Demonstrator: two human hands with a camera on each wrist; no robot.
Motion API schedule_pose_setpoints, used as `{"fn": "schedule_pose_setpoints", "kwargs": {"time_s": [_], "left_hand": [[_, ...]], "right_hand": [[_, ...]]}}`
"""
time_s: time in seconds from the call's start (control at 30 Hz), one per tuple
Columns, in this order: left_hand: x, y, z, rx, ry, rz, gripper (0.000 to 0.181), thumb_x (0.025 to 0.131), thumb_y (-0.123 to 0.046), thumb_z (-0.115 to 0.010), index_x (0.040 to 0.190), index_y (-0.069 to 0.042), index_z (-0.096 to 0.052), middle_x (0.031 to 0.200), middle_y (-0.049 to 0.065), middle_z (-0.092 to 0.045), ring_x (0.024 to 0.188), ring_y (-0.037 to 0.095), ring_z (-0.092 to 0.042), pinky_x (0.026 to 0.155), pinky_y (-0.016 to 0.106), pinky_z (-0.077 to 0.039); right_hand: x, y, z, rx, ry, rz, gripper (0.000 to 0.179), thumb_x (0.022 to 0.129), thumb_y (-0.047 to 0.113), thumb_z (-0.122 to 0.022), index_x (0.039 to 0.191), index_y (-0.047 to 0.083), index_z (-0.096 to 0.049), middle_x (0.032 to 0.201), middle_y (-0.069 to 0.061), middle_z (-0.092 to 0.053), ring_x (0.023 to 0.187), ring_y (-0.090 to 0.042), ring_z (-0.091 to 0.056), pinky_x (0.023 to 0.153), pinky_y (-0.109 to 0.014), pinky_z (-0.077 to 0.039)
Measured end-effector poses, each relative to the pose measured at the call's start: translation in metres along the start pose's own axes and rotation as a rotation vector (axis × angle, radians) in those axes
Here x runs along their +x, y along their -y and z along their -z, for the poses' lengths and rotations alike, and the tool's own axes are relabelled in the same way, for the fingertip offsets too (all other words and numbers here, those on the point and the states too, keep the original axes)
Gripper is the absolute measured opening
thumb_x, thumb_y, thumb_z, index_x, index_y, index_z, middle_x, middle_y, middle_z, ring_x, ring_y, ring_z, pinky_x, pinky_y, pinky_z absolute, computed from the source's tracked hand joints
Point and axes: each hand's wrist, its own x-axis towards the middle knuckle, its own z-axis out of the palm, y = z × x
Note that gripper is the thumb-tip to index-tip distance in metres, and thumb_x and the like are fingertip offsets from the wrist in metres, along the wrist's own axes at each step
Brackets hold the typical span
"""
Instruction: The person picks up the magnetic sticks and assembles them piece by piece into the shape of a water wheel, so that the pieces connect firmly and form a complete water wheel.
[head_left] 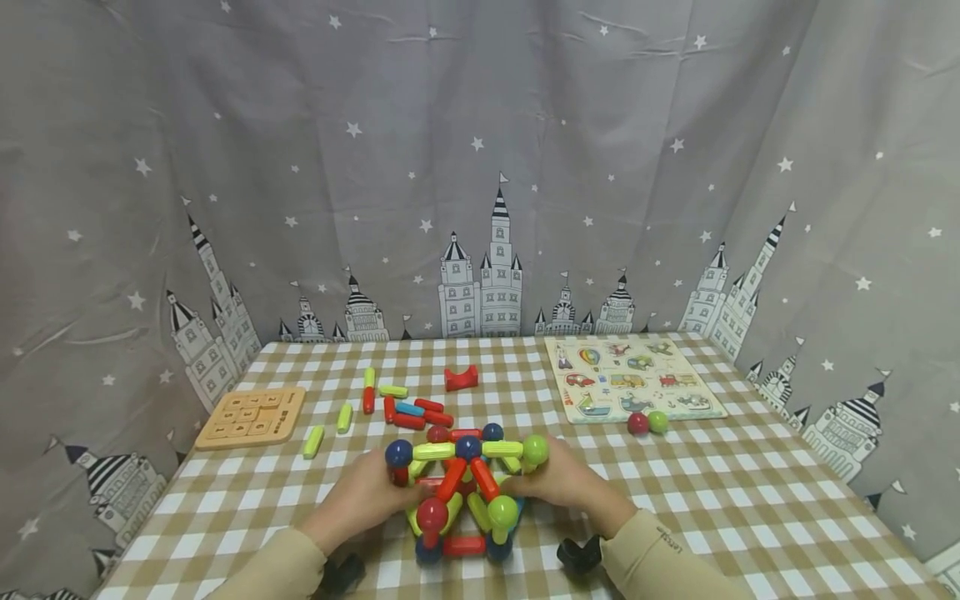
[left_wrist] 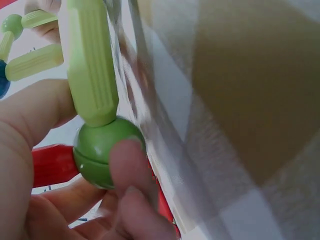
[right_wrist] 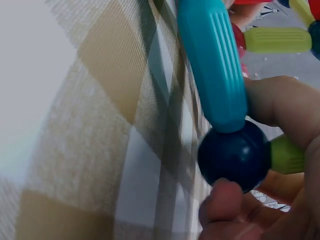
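Note:
A construction-toy frame of balls and sticks [head_left: 468,448] stands at the table's near middle, with red, yellow-green and blue sticks joined by coloured balls. My left hand [head_left: 366,497] grips its left side. In the left wrist view, those fingers curl about a green ball [left_wrist: 95,145] with a yellow-green stick [left_wrist: 92,65] and a red stick [left_wrist: 55,165] joined to it. On the opposite side, my right hand [head_left: 573,482] holds the frame. Its fingers are around a dark blue ball [right_wrist: 235,155] below a light blue stick [right_wrist: 215,65]. The frame's front partly hides both hands' fingertips.
Behind the frame lie several loose sticks [head_left: 408,421] and a red curved block [head_left: 461,378]. A wooden number puzzle [head_left: 296,408] is at left, and a picture puzzle board [head_left: 600,404] at back right. Before it sit a red ball [head_left: 637,423] and a green ball [head_left: 657,422].

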Motion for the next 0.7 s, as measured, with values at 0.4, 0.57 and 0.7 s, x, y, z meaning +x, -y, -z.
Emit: {"fn": "schedule_pose_setpoints", "kwargs": {"time_s": [0.4, 0.57, 0.7], "left_hand": [[0.006, -0.002, 0.007, 0.086, -0.140, -0.138, 0.055, 0.079, -0.038, -0.090, 0.123, -0.013, -0.069, 0.116, 0.004, -0.069, 0.099, 0.017, -0.061, 0.093, 0.046, -0.056], [0.004, -0.003, 0.010, 0.121, -0.164, -0.164, 0.055, 0.080, -0.035, -0.089, 0.125, -0.015, -0.066, 0.109, 0.001, -0.065, 0.094, 0.017, -0.057, 0.086, 0.041, -0.055], [0.001, -0.004, 0.013, 0.163, -0.196, -0.227, 0.058, 0.077, -0.028, -0.091, 0.127, -0.016, -0.064, 0.107, 0.000, -0.061, 0.092, 0.016, -0.056, 0.084, 0.038, -0.053]], "right_hand": [[0.000, 0.004, 0.004, -0.163, -0.194, 0.196, 0.060, 0.080, 0.034, -0.088, 0.130, 0.008, -0.066, 0.109, 0.000, -0.069, 0.093, -0.013, -0.060, 0.084, -0.036, -0.053], [-0.002, 0.008, 0.005, -0.216, -0.240, 0.246, 0.062, 0.081, 0.031, -0.088, 0.135, 0.011, -0.064, 0.106, 0.003, -0.067, 0.092, -0.013, -0.059, 0.083, -0.033, -0.053], [-0.004, 0.008, 0.006, -0.274, -0.278, 0.295, 0.066, 0.078, 0.020, -0.088, 0.138, 0.012, -0.062, 0.108, 0.002, -0.067, 0.095, -0.014, -0.058, 0.085, -0.036, -0.053]]}}
